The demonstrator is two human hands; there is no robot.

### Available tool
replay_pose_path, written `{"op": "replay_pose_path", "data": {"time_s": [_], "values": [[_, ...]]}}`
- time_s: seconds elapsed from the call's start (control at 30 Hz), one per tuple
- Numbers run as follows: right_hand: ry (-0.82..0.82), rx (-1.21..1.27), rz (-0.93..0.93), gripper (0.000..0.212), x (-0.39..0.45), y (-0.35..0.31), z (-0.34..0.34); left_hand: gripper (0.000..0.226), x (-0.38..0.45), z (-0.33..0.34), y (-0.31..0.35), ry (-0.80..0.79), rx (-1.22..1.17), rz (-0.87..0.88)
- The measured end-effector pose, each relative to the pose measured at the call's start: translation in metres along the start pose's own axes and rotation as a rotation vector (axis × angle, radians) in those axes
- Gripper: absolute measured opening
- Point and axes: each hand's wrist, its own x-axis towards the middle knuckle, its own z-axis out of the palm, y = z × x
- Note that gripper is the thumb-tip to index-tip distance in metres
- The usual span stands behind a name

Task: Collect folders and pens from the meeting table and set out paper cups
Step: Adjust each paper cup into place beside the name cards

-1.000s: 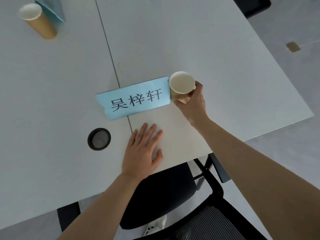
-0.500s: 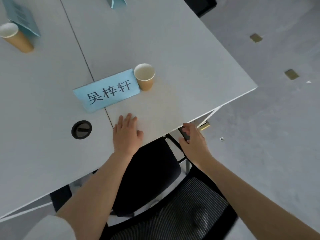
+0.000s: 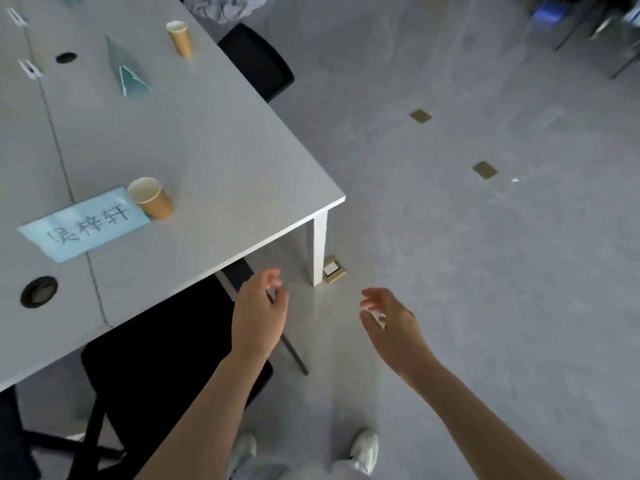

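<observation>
Paper cup set by name card | both hands now off table, empty, fingers loose | L | R

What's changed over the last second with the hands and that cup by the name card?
The right hand let go of the paper cup and drew back off the table. The left hand lifted off the tabletop too. Both now hang empty over the floor. The cup stays upright beside the blue name card.
</observation>
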Motion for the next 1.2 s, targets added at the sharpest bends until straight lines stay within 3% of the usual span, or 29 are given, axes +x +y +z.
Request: {"op": "replay_pose_path", "data": {"time_s": [0.17,0.4,0.73,1.2], "values": [[0.078,0.062,0.048,0.028,-0.004,0.031,-0.079,0.019,-0.031,0.053,0.073,0.007,-0.083,-0.028],[0.093,0.113,0.040,0.026,0.045,0.043,-0.139,0.023,-0.016,0.093,0.114,-0.067,-0.010,-0.014],[-0.019,0.053,-0.038,0.024,0.208,0.000,-0.172,0.024,0.138,0.123,0.132,0.050,-0.080,-0.293],[-0.244,0.043,-0.130,0.026,0.450,-0.061,-0.200,0.018,0.344,0.171,0.189,0.179,-0.073,-0.374]]}}
